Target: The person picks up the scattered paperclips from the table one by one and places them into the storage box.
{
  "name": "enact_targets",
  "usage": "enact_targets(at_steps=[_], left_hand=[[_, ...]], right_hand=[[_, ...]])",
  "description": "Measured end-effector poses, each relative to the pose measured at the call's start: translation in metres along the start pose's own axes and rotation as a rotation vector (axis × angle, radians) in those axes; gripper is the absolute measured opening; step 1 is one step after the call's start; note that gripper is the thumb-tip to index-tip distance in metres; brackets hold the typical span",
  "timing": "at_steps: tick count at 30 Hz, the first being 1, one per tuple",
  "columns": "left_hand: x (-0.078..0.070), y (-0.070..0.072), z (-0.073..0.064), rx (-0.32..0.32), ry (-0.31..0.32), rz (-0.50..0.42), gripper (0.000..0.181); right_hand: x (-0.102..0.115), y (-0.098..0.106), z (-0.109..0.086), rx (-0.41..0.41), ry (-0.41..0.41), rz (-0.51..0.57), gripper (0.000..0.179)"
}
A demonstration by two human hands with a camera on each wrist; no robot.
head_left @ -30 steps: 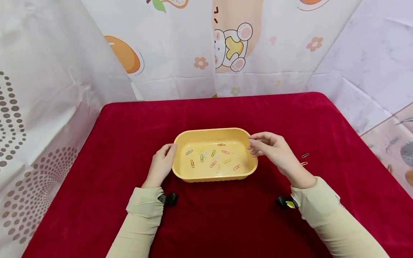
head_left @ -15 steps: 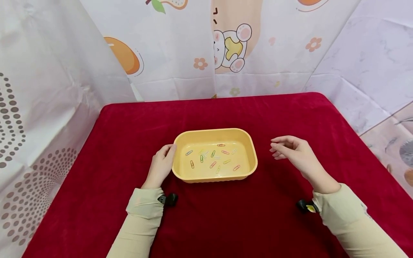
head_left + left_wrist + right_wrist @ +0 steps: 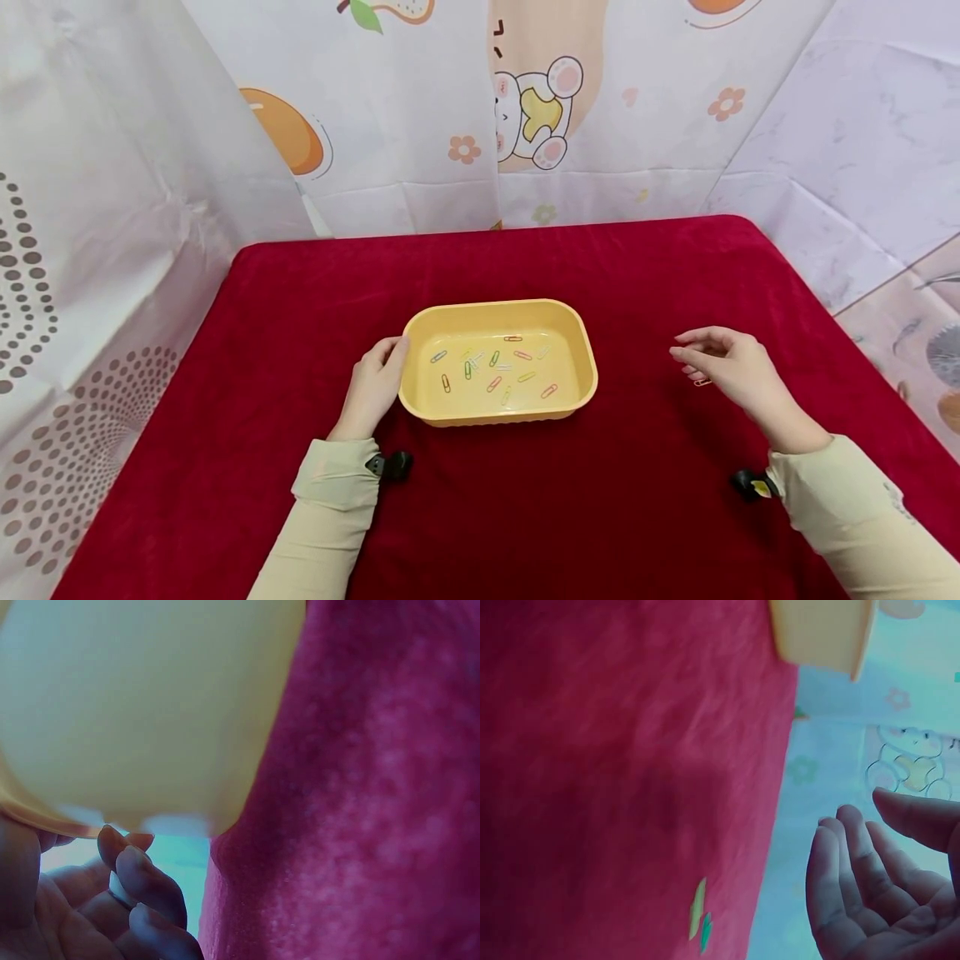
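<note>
A yellow plastic tray (image 3: 498, 406) stands on the red cloth, with several coloured paper clips scattered over its floor, among them a green paper clip (image 3: 494, 358) and a blue paper clip (image 3: 438, 357). My left hand (image 3: 371, 387) grips the tray's left end, thumb at the rim and fingers curled outside beneath it, as the left wrist view shows. Well to the tray's right, my right hand (image 3: 738, 371) hovers with loosely bent fingers and nothing between them. Beneath it lies a yellowish paper clip (image 3: 702, 382), partly covered; the right wrist view shows a green paper clip (image 3: 706, 933) beside it.
The red cloth (image 3: 525, 517) covers the whole table. Patterned white curtains (image 3: 420, 108) hang behind it and along both sides. Each wrist carries a small black camera, such as the right wrist camera (image 3: 747, 484).
My right hand has moved away from the tray's right rim, going right until it is over the loose paper clips. The left hand and the tray have stayed in place.
</note>
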State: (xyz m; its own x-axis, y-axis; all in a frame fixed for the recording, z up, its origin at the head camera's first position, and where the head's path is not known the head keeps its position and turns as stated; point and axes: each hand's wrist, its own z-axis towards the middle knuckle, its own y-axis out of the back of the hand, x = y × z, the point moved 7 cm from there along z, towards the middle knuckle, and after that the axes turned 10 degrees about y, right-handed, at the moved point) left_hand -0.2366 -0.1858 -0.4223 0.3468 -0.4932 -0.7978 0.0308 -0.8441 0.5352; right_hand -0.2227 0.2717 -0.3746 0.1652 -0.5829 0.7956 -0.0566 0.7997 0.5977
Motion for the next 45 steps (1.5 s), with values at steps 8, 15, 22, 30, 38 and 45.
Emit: enact_targets(at_steps=[8, 15, 22, 30, 38, 45], left_hand=[[0.001, 0.0, 0.0, 0.002, 0.003, -0.003, 0.051], [0.001, 0.0, 0.0, 0.001, 0.001, -0.003, 0.052], [0.0, -0.001, 0.0, -0.001, 0.002, -0.001, 0.054], [0.0, 0.0, -0.001, 0.0, 0.009, 0.002, 0.054], [-0.001, 0.001, -0.001, -0.004, 0.002, 0.007, 0.055], [0.0, 0.0, -0.001, -0.005, 0.007, 0.004, 0.056]], right_hand=[[-0.018, 0.01, -0.008, 0.075, -0.029, -0.178, 0.04], [-0.028, 0.009, -0.01, 0.125, -0.004, -0.321, 0.029], [-0.036, 0.007, -0.005, 0.171, 0.042, -0.42, 0.028], [-0.039, 0.003, -0.003, 0.223, 0.044, -0.418, 0.016], [-0.035, -0.003, -0.004, 0.262, 0.095, -0.464, 0.015], [-0.029, -0.01, -0.003, 0.314, 0.053, -0.38, 0.013]])
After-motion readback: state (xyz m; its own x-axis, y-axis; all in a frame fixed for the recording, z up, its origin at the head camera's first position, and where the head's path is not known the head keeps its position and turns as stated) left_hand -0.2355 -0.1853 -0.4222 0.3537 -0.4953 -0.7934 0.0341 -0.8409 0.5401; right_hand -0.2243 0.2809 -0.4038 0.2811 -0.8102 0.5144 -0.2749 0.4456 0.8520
